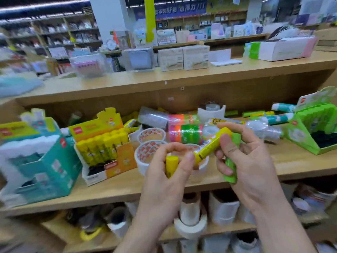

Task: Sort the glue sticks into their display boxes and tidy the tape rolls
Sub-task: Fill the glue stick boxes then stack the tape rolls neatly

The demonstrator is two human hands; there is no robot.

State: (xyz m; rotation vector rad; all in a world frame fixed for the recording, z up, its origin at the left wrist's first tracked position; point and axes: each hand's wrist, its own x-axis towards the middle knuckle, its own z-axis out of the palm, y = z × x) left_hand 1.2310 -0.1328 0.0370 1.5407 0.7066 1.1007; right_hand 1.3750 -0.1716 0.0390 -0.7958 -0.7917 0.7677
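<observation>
**Glue sticks: three in hand, boxes part filled**

Glue sticks are held in both hands in front of the middle shelf (pixel 116 190). The left grip (pixel 164 172) is clenched round a short yellow stick (pixel 171 166), which stands upright with its cap up. The right grip (pixel 251 161) pinches a long yellow stick (pixel 211 143) between thumb and forefinger. That stick slants down to the left, and its lower end is at the left thumb tip. The lower right fingers curl round a green stick (pixel 230 165) and press it against the palm.

Boxes on the shelf:
- A yellow box (pixel 125 157) stands left of the hands. Rows of yellow sticks fill its back, and a dark gap shows at its front.
- A teal box (pixel 54 161) stands at the far left. It is blurred, so its contents cannot be told.
- A green box (pixel 299 136) stands open at the right end.
- Two teal sticks (pixel 279 119) lie loose just left of the green box.

Tape:
- White rolls (pixel 151 133) with red print lie flat behind the left hand, touching each other.
- Neon rolls (pixel 184 128) lie on their sides behind the white ones.
- More white rolls (pixel 191 227) sit on the lower shelf.
</observation>
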